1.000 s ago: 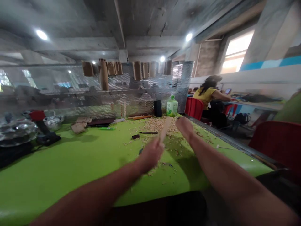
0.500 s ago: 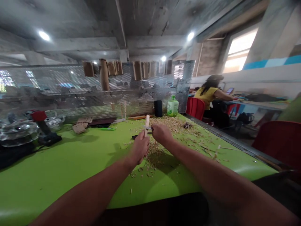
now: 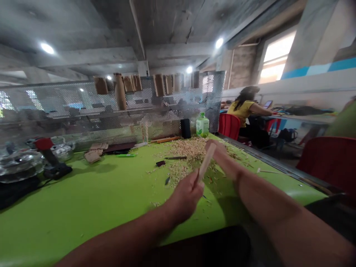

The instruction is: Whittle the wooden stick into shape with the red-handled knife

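Observation:
My left hand [image 3: 188,194] is closed around a pale wooden stick [image 3: 207,163], which tilts up and to the right. Beyond the stick's upper end, my right hand [image 3: 217,147] reaches low over the wood shavings [image 3: 191,148] at the far right of the table. Its fingers are hidden and blurred, so what they hold cannot be made out. A slim dark tool [image 3: 175,158] lies among the shavings, near a small dark block [image 3: 160,163]. Closer to my left hand is a small grey, pointed piece [image 3: 167,180].
Behind the shavings stand a green bottle [image 3: 202,125] and a black box-shaped object [image 3: 185,128]. A red-and-black power tool [image 3: 47,155] and shiny metal pots [image 3: 19,161] are at left. A perforated metal screen [image 3: 83,122] backs the green table [image 3: 111,200]. A person in yellow sits at right.
My right hand has left the stick with the knife and moved right and away, over the shavings. My left hand has moved right and nearer, still holding the stick, now more tilted.

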The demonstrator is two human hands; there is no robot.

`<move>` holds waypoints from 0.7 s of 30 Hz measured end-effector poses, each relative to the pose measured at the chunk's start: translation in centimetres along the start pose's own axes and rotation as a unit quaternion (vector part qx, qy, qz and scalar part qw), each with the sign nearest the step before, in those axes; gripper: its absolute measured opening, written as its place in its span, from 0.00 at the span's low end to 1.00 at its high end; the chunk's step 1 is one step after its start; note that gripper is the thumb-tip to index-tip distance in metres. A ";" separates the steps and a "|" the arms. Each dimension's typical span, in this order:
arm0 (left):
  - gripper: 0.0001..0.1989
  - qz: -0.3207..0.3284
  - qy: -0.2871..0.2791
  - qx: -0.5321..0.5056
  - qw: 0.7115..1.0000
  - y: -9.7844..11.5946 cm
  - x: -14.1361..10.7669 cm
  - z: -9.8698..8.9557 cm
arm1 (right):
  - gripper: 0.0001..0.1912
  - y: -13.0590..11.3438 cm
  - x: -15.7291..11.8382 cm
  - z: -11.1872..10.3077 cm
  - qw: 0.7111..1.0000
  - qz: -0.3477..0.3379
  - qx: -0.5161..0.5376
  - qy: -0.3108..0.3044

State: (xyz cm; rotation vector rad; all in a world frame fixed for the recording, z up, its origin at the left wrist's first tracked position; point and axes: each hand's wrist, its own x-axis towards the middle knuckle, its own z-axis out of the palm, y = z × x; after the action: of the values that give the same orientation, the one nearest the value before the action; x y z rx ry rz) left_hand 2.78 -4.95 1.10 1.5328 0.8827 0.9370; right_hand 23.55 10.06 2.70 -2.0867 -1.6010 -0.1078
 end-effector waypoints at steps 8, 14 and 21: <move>0.09 -0.019 0.084 -0.133 0.987 0.2 3.0 -3.8 | 0.20 -4.6 -2.2 1.0 0.997 -0.063 0.033 0.030; 0.08 -0.004 0.110 -0.132 0.985 0.1 3.3 -3.6 | 0.17 -7.0 -6.1 1.1 0.975 -0.222 -0.034 -0.001; 0.07 -0.026 0.104 -0.113 0.988 1.0 2.6 -3.0 | 0.19 -6.9 -5.7 1.1 0.970 -0.233 -0.066 -0.004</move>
State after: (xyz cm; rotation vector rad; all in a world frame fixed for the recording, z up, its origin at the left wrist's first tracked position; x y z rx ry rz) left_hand 1.22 -1.54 2.65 1.2295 0.9244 1.1319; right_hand 15.21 6.71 2.07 -1.7615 -2.1124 -0.3760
